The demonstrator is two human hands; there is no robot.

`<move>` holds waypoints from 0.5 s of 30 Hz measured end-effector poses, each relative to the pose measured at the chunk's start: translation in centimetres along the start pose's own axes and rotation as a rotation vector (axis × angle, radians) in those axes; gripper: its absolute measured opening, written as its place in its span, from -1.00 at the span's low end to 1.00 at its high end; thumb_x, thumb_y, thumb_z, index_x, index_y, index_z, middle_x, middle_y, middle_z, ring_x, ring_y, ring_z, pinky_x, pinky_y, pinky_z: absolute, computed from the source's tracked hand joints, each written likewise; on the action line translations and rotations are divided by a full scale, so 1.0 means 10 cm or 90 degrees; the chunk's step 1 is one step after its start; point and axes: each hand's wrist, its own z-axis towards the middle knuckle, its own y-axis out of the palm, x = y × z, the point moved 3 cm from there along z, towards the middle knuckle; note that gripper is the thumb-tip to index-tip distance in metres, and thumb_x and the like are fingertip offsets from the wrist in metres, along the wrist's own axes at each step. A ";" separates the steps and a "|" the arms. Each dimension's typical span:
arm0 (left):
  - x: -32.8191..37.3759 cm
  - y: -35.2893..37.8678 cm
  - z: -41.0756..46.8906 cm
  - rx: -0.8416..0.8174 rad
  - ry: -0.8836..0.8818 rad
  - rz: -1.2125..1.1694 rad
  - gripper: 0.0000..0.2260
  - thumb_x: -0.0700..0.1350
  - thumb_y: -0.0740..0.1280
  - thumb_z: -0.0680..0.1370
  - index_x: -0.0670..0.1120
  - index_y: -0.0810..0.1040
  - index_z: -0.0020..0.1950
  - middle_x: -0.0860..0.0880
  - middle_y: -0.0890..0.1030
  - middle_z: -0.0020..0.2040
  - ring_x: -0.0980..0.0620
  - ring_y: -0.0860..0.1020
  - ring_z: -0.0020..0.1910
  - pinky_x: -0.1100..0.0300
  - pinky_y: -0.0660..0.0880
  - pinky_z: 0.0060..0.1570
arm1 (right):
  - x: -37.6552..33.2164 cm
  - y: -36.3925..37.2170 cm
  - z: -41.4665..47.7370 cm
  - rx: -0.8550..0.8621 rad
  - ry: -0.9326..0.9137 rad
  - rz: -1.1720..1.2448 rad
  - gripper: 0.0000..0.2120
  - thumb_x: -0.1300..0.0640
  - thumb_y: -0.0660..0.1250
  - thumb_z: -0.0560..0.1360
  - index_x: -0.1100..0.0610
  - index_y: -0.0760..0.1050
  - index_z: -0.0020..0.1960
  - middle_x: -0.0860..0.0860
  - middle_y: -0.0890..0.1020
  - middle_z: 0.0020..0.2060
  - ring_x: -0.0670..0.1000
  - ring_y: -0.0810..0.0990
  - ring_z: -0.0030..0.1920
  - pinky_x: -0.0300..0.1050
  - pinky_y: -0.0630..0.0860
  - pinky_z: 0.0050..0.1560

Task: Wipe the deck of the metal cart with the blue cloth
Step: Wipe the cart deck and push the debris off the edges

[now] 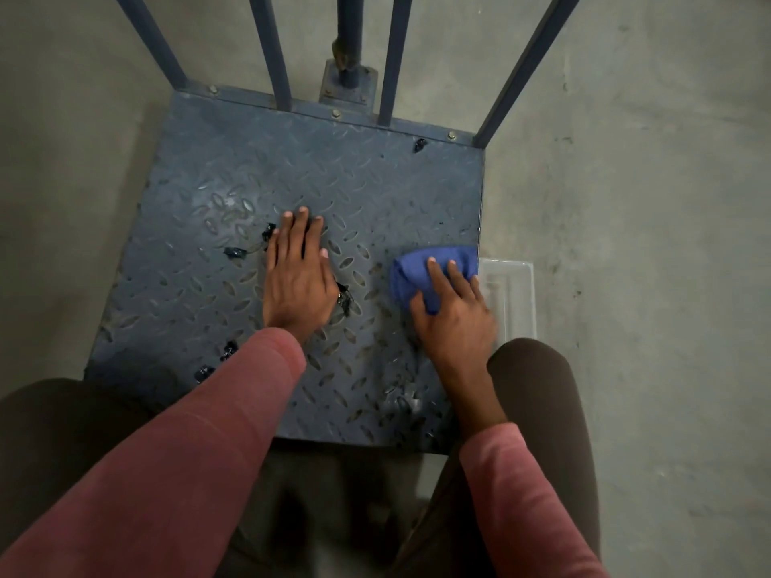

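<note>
The metal cart's deck is a grey-blue plate with a raised diamond tread, seen from above. My left hand lies flat on the middle of the deck, fingers spread, holding nothing. My right hand presses the bunched blue cloth onto the deck near its right edge, fingers on top of the cloth. Several small black scraps lie on the deck around and left of my left hand, and one black scrap lies near the far right corner.
Blue upright bars and a post on a bolted base plate rise along the deck's far edge. A clear plastic tray sits on the concrete floor against the deck's right side. My knees flank the near edge.
</note>
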 end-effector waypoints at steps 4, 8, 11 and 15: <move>0.00 0.00 0.00 0.004 0.002 -0.004 -0.54 -0.11 0.08 0.72 -0.13 0.25 0.63 -0.13 0.20 0.67 -0.13 0.11 0.67 -0.11 0.06 0.64 | 0.07 -0.37 0.23 0.074 0.034 0.068 -0.56 -0.04 0.25 0.57 0.03 0.51 0.43 0.18 0.72 -0.05 0.22 0.71 -0.12 0.03 0.60 -0.12; 0.00 0.01 0.00 0.003 0.001 -0.004 -0.54 -0.11 0.08 0.72 -0.13 0.25 0.63 -0.13 0.20 0.67 -0.13 0.10 0.67 -0.11 0.06 0.64 | 0.02 -0.74 0.43 0.220 0.039 0.102 -0.57 -0.05 0.29 0.56 0.00 0.54 0.40 0.04 0.69 0.17 0.11 0.67 0.06 -0.06 0.58 -0.09; -0.01 0.02 0.00 -0.001 0.003 0.000 -0.54 -0.10 0.08 0.71 -0.13 0.25 0.63 -0.13 0.20 0.67 -0.14 0.10 0.67 -0.12 0.08 0.64 | -0.15 -0.65 0.25 0.130 -0.013 0.006 -0.53 -0.10 0.26 0.58 0.02 0.47 0.44 0.05 0.59 0.30 0.11 0.53 0.26 -0.08 0.52 -0.05; -0.01 0.02 0.00 0.004 0.003 0.001 -0.53 -0.10 0.08 0.70 -0.13 0.26 0.63 -0.15 0.21 0.67 -0.15 0.12 0.67 -0.12 0.09 0.63 | -0.23 -0.23 -0.25 -0.101 0.019 -0.093 -0.36 -0.41 0.11 0.56 0.01 0.47 0.40 0.03 0.54 0.34 0.11 0.48 0.30 0.05 0.56 0.08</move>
